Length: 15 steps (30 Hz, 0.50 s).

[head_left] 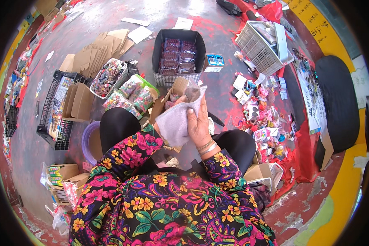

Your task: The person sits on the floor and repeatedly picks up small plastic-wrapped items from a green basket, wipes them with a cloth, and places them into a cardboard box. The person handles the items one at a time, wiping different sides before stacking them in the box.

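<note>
Creased, pale lilac, soft-looking cloth (174,123) at frame centre, held between right hand's (199,128) thumb and near-straight fingers, left hand (181,99) mostly hidden, its grip unclear.

I wear this view's camera as the left one of a pair on my head, and it looks steeply down and forward over my lap. My floral top (172,201) fills the lower part, nearest the lens; my right hand (198,128) sits close, near the middle. Beyond, the floor (86,26) runs away toward the upper edge. The fisheye bends the yellow wall band (345,184) into a curve along the right rim.
</note>
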Tool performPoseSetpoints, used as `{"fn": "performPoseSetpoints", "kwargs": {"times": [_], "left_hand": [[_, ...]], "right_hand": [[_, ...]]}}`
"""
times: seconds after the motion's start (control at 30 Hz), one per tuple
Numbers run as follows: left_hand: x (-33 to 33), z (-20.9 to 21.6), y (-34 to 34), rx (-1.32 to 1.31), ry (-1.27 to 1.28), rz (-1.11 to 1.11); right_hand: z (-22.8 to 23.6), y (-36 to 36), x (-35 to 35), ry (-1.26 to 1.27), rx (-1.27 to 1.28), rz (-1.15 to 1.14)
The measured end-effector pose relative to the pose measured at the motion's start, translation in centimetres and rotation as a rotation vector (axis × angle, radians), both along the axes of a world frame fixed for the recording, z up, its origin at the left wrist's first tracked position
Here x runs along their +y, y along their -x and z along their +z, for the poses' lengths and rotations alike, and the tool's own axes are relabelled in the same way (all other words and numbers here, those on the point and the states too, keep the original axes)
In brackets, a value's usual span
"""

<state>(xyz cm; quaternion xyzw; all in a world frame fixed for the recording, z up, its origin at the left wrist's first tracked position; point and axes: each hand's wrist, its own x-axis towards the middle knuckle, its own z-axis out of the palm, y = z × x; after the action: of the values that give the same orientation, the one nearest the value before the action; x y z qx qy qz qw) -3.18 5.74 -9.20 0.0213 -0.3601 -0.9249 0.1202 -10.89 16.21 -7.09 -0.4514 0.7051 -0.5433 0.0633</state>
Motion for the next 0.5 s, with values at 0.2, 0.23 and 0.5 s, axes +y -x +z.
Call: {"fn": "performPoseSetpoints", "kwargs": {"times": [0.2, 0.23, 0.5], "left_hand": [[1.2, 3.2, -1.1, -0.074, -0.108, -0.05], [0.8, 2.3, -1.1, -0.136, -0.109, -0.067], [-1.3, 1.6, -0.6, -0.184, -0.56, -0.14]], "right_hand": [[-0.3, 1.3, 0.0, 0.095, -0.648, -0.06], [-0.7, 2.1, -0.1, 0.094, -0.78, -0.05], [-2.3, 3.6, -0.3, 0.654, -1.559, 0.2]]}}
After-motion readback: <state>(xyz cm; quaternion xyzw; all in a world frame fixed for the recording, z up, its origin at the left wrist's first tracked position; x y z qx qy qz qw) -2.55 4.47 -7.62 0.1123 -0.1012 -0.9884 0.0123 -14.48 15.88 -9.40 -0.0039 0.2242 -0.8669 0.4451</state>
